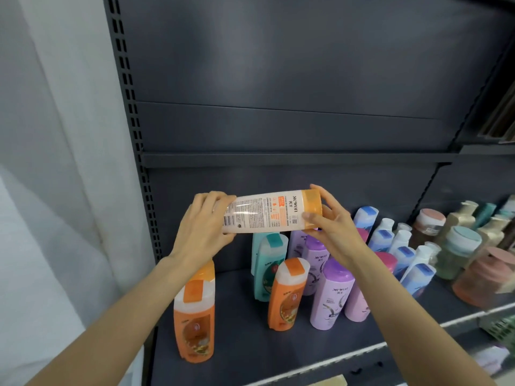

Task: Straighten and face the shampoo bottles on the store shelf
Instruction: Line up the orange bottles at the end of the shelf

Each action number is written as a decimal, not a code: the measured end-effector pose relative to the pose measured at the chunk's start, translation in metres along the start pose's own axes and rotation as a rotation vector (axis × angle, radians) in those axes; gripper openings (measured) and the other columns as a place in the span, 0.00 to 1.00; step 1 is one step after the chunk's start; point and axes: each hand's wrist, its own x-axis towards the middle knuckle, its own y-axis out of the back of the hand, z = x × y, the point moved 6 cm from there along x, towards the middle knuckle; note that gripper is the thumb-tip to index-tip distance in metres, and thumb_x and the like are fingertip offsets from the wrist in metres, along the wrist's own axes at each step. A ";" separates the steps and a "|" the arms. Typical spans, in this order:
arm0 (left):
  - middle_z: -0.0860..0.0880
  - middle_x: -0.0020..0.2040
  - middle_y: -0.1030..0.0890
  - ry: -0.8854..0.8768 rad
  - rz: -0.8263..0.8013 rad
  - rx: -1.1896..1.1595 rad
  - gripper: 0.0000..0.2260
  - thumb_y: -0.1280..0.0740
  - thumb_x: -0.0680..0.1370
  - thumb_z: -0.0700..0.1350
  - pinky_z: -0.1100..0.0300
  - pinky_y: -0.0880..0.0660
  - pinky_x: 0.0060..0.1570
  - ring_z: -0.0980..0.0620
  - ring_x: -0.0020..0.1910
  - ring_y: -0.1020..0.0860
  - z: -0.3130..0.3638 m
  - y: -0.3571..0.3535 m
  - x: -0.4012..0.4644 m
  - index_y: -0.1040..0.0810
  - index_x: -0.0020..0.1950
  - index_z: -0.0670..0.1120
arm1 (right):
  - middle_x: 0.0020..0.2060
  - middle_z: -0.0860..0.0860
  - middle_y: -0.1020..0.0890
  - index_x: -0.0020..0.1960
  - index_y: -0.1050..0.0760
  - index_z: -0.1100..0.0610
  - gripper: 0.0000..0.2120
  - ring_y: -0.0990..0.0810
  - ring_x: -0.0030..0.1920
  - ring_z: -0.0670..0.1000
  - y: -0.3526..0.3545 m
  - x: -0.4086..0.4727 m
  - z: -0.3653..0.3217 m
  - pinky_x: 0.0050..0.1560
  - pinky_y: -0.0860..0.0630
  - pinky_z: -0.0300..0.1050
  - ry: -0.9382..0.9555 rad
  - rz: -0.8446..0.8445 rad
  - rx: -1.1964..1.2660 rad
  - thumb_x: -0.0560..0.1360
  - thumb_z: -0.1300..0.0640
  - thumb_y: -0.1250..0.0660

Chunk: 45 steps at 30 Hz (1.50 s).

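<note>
sideways now, the held bottle point(267, 213) lies level above the shelf point(250, 349), back label toward the camera. left hand point(202, 229) curls its fingers round the base; right hand point(331, 218) pinches the orange cap between thumb and fingers, likely to turn its front outward before standing it among the orange bottles point(287, 296) beneath the fingers.

orange shampoo bottles point(194, 316): 3 (1 held sideways, 2 standing near left) | teal bottles point(269, 270): 2 | purple bottles point(331, 295): 3 | pink bottles point(359, 302): 2ish | blue-white bottles point(418, 274), far right: count unclear | hands point(202, 229): 2
</note>
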 end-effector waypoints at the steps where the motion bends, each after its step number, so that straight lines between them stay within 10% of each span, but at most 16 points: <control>1: 0.46 0.55 0.24 0.009 0.006 -0.006 0.32 0.21 0.60 0.42 0.53 0.24 0.46 0.49 0.54 0.32 -0.002 -0.001 -0.001 0.26 0.62 0.44 | 0.53 0.54 0.17 0.69 0.32 0.50 0.26 0.18 0.54 0.53 -0.001 0.000 0.001 0.48 0.20 0.46 0.005 0.005 0.011 0.75 0.70 0.36; 8: 0.56 0.58 0.29 0.198 -0.144 -0.377 0.34 0.22 0.65 0.44 0.66 0.39 0.56 0.55 0.58 0.36 -0.015 -0.006 -0.004 0.30 0.69 0.50 | 0.54 0.53 0.17 0.67 0.30 0.51 0.22 0.17 0.54 0.51 0.002 0.003 0.004 0.49 0.19 0.48 -0.004 0.113 0.035 0.75 0.62 0.32; 18: 0.57 0.51 0.21 0.499 -0.238 -0.910 0.19 0.24 0.67 0.40 0.68 0.26 0.46 0.62 0.49 0.23 -0.023 -0.005 -0.009 0.22 0.55 0.53 | 0.51 0.55 0.18 0.59 0.26 0.61 0.13 0.17 0.51 0.49 -0.006 0.009 0.005 0.48 0.19 0.41 -0.085 0.131 0.204 0.78 0.55 0.37; 24: 0.50 0.54 0.21 0.660 -0.332 -1.089 0.08 0.28 0.72 0.46 0.60 0.24 0.46 0.50 0.52 0.23 -0.035 -0.015 -0.020 0.19 0.51 0.55 | 0.60 0.57 0.21 0.67 0.32 0.62 0.36 0.20 0.58 0.52 -0.020 0.009 0.009 0.52 0.20 0.43 -0.045 0.080 0.269 0.63 0.50 0.27; 45: 0.43 0.47 0.19 1.260 -0.238 -1.116 0.15 0.33 0.75 0.56 0.50 0.19 0.44 0.44 0.47 0.19 -0.072 -0.032 -0.052 0.23 0.48 0.44 | 0.54 0.56 0.19 0.62 0.27 0.61 0.18 0.18 0.54 0.52 -0.058 0.020 -0.006 0.49 0.18 0.47 0.114 0.205 0.006 0.74 0.58 0.31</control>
